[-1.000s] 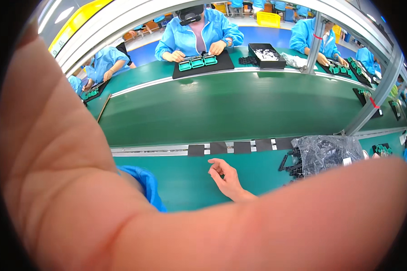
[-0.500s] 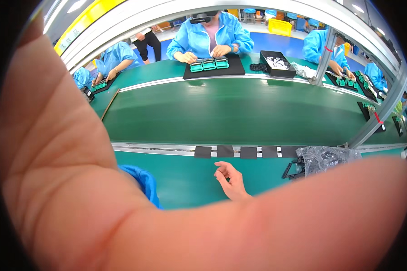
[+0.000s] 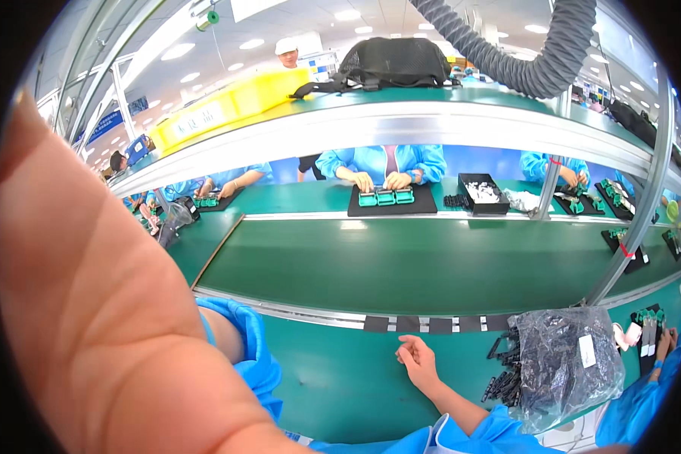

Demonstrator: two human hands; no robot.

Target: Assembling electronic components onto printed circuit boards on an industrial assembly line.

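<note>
My left hand [image 3: 121,303] is raised very close to the camera, its palm and wrist side filling the left part of the view. Its fingers are cut off or hidden, and a blue sleeve [image 3: 257,352] bunches on the bent arm beside it. My right hand [image 3: 420,359] hovers over or rests on the green table [image 3: 333,378], fingers loosely curled with gaps between them and nothing seen in them. Nearest to it are a row of small black pads [image 3: 408,324] along the rail and, to its right, a clear plastic bag [image 3: 567,356] with black plastic parts [image 3: 503,386] spilling out.
A green conveyor belt [image 3: 401,265] runs across, beyond a metal rail. Opposite, a co-worker's hands [image 3: 378,181] handle green parts on a black mat [image 3: 393,208]. A black box [image 3: 483,198] holds white pieces. A metal post [image 3: 635,219] stands right; a shelf carries a yellow bin [image 3: 234,106].
The view has tilted upward, bringing the overhead shelf and ceiling in. My left hand covers less of the lower right, revealing my right forearm and more of the bag. My right hand keeps its loose curl.
</note>
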